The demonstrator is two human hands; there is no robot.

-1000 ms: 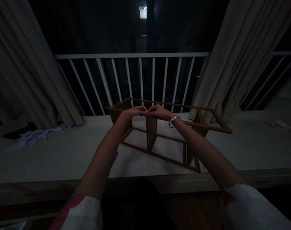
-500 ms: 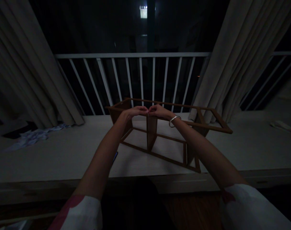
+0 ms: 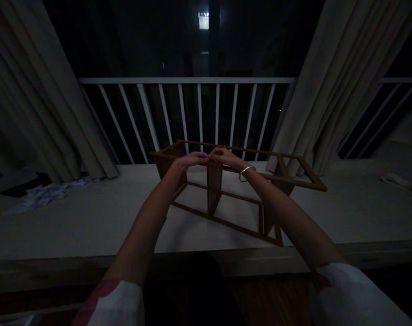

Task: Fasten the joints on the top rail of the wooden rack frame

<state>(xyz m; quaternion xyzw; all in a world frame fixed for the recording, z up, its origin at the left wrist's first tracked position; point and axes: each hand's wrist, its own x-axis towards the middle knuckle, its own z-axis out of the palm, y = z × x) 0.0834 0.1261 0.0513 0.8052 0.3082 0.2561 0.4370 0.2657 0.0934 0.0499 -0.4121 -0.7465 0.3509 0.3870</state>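
A brown wooden shelf frame (image 3: pixel 238 226) lies on its side on the pale window ledge (image 3: pixel 100 222). Above its upper long rail, at the middle shelf board, my two hands meet fingertip to fingertip. The fingers of my left hand (image 3: pixel 194 159) are pinched together. My right hand (image 3: pixel 225 157) is pinched too, with a silver bangle (image 3: pixel 247 173) on its wrist. Whatever sits between the fingertips is too small and dark to make out. My right forearm passes over the right part of the frame.
Behind the frame runs a white railing (image 3: pixel 188 81) before a dark window. Beige curtains (image 3: pixel 302 86) hang at both sides. Crumpled pale material (image 3: pixel 46 195) lies on the ledge at left, and a small light item (image 3: pixel 400 182) at far right.
The fingers of my right hand have shifted slightly at the meeting point. The view has tilted a little. The shelf frame stays in place.
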